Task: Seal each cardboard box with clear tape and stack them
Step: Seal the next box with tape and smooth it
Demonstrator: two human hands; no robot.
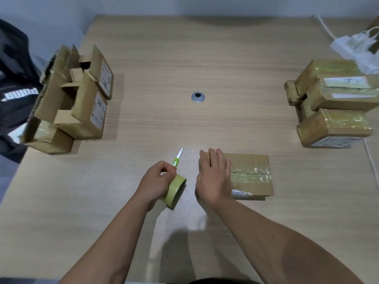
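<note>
- Gripping with the left hand: fingers curling round the tape roll and pinching a green cutter against it, blade pointing toward the far edge.
- Pressing with the right hand: fingers lying straight and flat on the left end of the cardboard box, grasping nothing.
- Sitting close to the near edge of the table, right of centre: that box, flaps closed, a clear tape strip running along the top seam.
- Judging the step in hand: rubbing the strip down, with the seal on this box seeming nearly done.
- Doing it well: sweeping the palm along the seam from the middle outward, flattening the wrinkles showing at the right end, wrapping any loose tape end over the box's edge, keeping the blade turned away from the pressing hand.
- Waiting at the left edge: a pile of open boxes, flaps standing up.
- Standing at the right edge: the sealed stack, probably the place for this box.
- Lying elsewhere: a cable grommet mid-table, a white power strip at the far right corner.
</note>
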